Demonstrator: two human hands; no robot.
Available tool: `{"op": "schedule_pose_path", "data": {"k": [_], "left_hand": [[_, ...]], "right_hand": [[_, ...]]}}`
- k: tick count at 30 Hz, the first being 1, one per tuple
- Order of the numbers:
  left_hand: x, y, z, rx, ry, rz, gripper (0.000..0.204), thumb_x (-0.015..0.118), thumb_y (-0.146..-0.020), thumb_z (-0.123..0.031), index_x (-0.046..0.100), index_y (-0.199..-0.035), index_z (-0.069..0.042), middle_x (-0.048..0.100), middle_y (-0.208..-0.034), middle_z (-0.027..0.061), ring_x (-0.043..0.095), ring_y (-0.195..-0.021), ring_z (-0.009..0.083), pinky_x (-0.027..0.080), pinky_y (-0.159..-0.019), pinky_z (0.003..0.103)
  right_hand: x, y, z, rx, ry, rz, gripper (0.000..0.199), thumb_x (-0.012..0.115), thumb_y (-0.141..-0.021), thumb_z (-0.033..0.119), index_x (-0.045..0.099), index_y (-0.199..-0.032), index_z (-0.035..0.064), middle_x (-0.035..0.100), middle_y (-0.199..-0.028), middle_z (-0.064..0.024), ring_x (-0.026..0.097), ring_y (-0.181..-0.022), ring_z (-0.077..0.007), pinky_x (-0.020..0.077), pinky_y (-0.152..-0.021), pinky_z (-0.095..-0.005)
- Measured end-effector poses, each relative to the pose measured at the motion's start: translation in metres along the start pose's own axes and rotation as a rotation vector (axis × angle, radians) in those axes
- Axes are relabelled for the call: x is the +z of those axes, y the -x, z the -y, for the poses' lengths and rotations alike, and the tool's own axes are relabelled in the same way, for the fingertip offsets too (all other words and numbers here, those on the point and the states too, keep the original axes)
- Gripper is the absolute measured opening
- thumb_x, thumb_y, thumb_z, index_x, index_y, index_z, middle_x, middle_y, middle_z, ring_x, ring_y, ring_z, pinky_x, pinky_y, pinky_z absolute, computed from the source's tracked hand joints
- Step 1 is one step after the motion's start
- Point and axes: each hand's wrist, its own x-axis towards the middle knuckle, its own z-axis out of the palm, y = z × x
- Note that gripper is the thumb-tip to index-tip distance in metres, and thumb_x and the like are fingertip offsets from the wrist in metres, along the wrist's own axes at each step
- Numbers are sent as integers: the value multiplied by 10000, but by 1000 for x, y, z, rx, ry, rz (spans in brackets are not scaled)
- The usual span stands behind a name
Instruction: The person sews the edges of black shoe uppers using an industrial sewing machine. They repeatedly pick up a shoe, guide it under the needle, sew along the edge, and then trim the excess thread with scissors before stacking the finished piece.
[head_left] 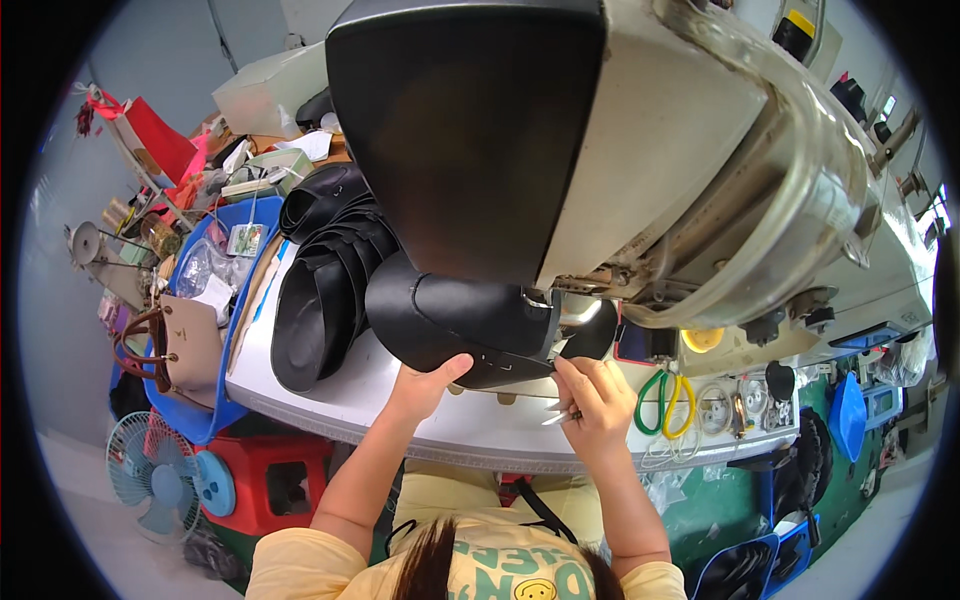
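Seen from the head camera, a large sewing machine (640,150) fills the upper middle, and everything here is placed by it. Its dark rounded head hides the needle area, so the point where it meets the work cannot be made out. Just below the machine lies a black leather piece (450,325), curved like a folded shell, resting on the pale worktable (330,395). The left hand (425,385) grips the piece's lower edge, thumb on top and fingers tucked under and hidden. The right hand (595,400), below the machine's right half, pinches the piece's right end between thumb and forefinger while its other fingers curl around small metal snips (560,412), only the tips showing. Left of the machine sits a stack of black leather pieces (325,270), close to the held piece. Right of the hands, below the machine, green and yellow scissors (665,400) hang at the table's front edge. The bare tabletop between hands and table edge is narrow.
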Motion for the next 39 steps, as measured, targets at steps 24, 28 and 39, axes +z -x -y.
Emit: {"op": "schedule_pose_path", "data": {"k": [24,28,39], "left_hand": [[47,-6,-20,16,235,-82,423,667,-841,-40,509,-1233,-50,554,-1207,43,519,-1124,158,407,-981,316],[50,-6,-23,28,246,-87,414,664,-845,-45,510,-1229,-50,557,-1199,42,521,-1116,153,407,-972,319],[52,8,-16,-103,430,88,460,429,-969,-405,490,-1207,-17,621,-1086,116,632,-819,242,490,-606,335]], "right_hand": [[27,8,-10,-99,-50,-34,644,852,-557,133,636,-1162,88,541,-1258,-161,385,-495,-99,389,-460,-225],[33,8,-8,-101,-14,-56,644,802,-527,96,650,-1153,96,548,-1258,-161,483,-550,-133,422,-480,-257],[20,-1,-8,-46,8,-77,663,632,-494,-56,660,-1138,97,600,-1214,-169,619,-706,-219,464,-525,-290]]}}
